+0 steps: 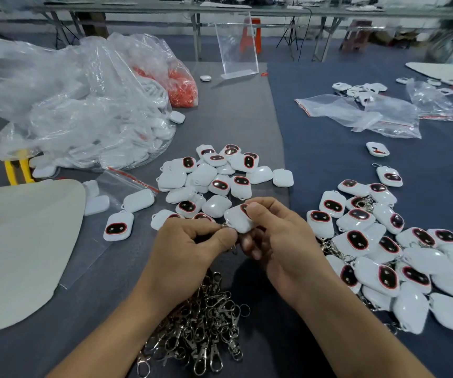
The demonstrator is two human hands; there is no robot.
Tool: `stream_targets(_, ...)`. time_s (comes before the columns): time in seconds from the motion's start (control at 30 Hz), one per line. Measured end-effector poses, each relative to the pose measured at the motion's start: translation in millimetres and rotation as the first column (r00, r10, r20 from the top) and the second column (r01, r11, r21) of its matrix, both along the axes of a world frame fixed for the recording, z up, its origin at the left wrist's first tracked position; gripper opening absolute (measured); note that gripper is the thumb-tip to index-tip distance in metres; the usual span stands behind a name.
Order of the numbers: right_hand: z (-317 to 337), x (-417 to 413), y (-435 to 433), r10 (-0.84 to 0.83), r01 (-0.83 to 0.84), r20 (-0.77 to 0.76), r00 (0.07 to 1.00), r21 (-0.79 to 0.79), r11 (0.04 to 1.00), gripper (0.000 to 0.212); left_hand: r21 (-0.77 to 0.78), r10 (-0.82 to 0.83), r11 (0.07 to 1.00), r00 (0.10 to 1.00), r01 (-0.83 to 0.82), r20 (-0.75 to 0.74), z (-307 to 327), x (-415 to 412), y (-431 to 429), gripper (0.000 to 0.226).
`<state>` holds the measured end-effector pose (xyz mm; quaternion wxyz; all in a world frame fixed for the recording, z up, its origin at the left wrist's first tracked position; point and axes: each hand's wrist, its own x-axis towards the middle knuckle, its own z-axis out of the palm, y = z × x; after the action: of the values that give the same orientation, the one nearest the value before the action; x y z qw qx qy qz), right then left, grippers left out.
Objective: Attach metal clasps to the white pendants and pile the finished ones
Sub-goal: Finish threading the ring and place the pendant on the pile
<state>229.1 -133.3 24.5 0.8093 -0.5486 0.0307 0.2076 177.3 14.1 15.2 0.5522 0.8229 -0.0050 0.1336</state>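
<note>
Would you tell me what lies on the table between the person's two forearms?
A heap of loose metal clasps fills that stretch, as the head view shows.

Pendants glossy white, fronts with black oval ringed in red. Clasps silver metal. Desk grey; cloth dark blue. Plastic bags clear, red zip strips; bits inside one orange-red. Frame yellow. Sheet off-white, faint red scribble.
</note>
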Motion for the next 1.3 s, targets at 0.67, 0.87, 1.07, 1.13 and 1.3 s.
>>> stream_targets(0.67,-4,-7,-1,-0.038,0.133,0.440,0.897,-0.187,0.973,0.013,0.563,-0.081,0.825,0.978,-0.042,0.191,1,0,6,0.027)
stream_targets(0.87,-3,-7,4,-0.042,0.093,0.335,0.941,-0.139,0.986,0.008,0.563,0.067,0.805,0.973,-0.184,0.222,0,-1,7,0.034)
stream_targets(1.07,1,8,-14,-0.126,0.281,0.408,0.904,-0.347,0.895,0.016,0.571,0.103,0.784,0.958,-0.243,0.267,1,-5,7,0.008)
stream_targets(1.13,6,17,-30,-0.130,0.437,0.549,0.826,-0.479,0.761,0.024,0.568,0.122,0.781,0.955,-0.259,0.269,1,-6,9,0.011)
stream_targets(1.3,15,28,-59,0.217,0.538,0.566,0.795,-0.824,0.178,0.026,0.595,0.190,0.745,0.952,-0.300,0.241,1,-8,13,0.015)
